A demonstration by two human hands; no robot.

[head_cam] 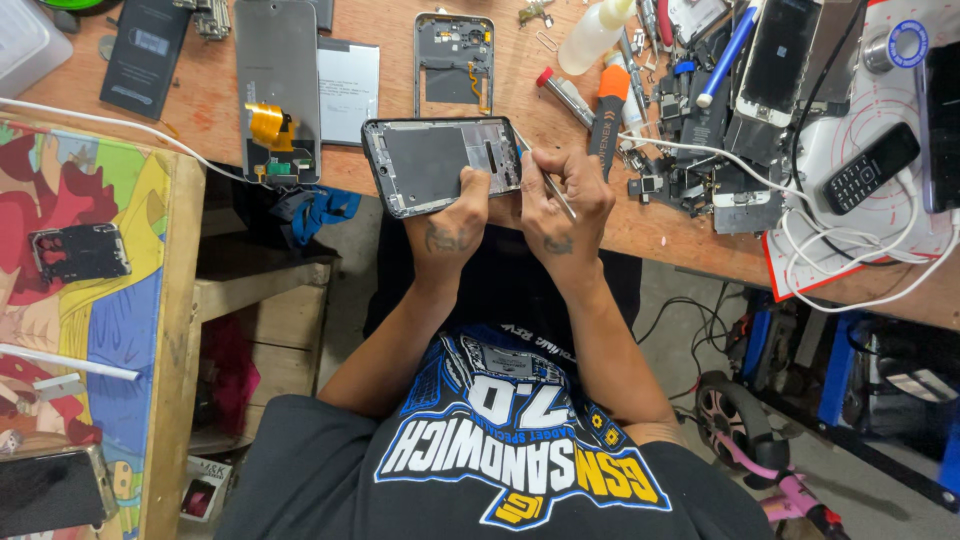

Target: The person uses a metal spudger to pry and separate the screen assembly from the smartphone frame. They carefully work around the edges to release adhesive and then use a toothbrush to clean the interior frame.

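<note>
Head cam, steep down, close over workbench [230,110].

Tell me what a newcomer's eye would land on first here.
First, the two hands at the middle of the wooden bench: the left hand steadies an opened phone frame while the right hand holds thin metal tweezers at its edge. Next, the tangle of white cables and phone parts at the right. A detached screen with a gold flex ribbon lies upper left.

Showing at frame centre is a dark grey phone frame [440,165] with black edging. The screwdriver [608,110] at upper right is displaying orange and black, and a gold ribbon [266,124] is gleaming on the grey panel [278,90] at upper left.
</note>
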